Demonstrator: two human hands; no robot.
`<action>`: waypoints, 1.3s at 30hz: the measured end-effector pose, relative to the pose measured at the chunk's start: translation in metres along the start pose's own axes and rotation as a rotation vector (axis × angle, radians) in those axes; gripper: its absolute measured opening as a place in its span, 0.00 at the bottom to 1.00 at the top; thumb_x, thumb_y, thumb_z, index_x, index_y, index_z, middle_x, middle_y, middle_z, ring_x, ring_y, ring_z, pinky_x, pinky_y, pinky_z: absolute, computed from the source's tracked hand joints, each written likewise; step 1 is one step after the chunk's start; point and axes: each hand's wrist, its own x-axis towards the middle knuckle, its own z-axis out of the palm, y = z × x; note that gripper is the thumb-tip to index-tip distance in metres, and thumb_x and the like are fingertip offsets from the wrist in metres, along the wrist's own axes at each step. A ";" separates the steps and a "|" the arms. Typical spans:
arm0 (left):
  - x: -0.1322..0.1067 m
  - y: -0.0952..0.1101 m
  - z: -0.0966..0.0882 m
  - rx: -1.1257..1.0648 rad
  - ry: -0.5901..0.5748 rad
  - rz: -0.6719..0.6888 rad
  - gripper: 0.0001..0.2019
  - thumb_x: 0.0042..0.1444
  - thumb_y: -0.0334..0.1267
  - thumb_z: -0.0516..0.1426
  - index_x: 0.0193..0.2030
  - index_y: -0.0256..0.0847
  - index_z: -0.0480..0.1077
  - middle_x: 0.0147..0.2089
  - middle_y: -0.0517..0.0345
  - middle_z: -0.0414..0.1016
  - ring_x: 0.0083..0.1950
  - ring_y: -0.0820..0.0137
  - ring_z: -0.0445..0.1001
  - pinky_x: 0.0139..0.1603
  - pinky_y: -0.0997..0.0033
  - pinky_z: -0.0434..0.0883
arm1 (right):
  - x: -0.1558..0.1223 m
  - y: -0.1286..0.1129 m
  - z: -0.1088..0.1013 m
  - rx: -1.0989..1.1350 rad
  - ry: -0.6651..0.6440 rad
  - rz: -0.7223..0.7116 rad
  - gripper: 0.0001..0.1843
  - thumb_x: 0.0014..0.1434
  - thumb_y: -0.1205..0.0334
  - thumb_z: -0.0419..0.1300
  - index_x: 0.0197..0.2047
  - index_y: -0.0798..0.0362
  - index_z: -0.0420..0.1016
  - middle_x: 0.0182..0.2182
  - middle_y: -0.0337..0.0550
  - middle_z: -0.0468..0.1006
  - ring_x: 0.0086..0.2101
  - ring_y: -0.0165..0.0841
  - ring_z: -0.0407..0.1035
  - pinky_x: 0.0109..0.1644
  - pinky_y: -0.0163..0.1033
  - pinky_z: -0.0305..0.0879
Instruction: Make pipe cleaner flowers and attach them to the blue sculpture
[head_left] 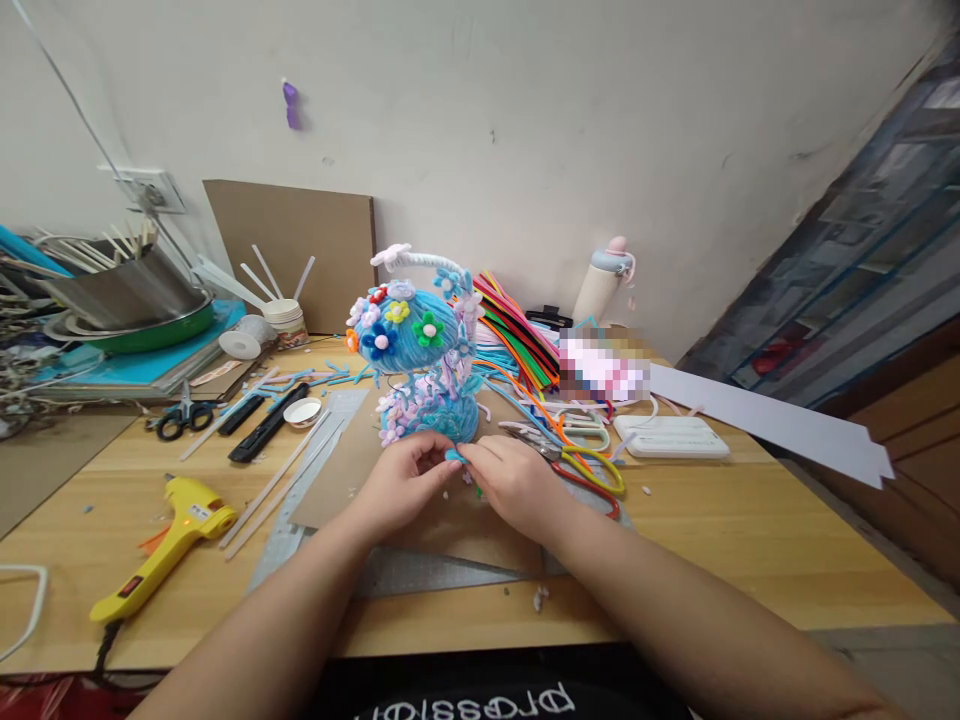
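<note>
Pinched closely between fingertips of left hand (409,482) and right hand (517,485): small light-blue fuzzy piece (453,456); exact finger contact partly hidden. Piece held just in front of lower part of blue fuzzy ornament studded with multicoloured flowers (420,345), above flat brown cardboard sheet (480,535). Cardboard laid over grey cutting mat (279,555) on pale wooden table (750,545). Yellow glue gun (191,512) laid well to left. Yellow looped tool handle (619,478) and white rectangular plastic case (671,437) seen to right.
</note>
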 end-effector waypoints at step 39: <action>0.000 0.001 0.003 -0.384 -0.107 -0.373 0.09 0.46 0.37 0.60 0.24 0.36 0.65 0.17 0.66 0.65 0.15 0.81 0.58 0.14 0.81 0.56 | 0.004 0.018 -0.010 0.068 -0.206 -0.142 0.09 0.61 0.66 0.51 0.32 0.53 0.70 0.26 0.39 0.75 0.30 0.29 0.67 0.31 0.35 0.51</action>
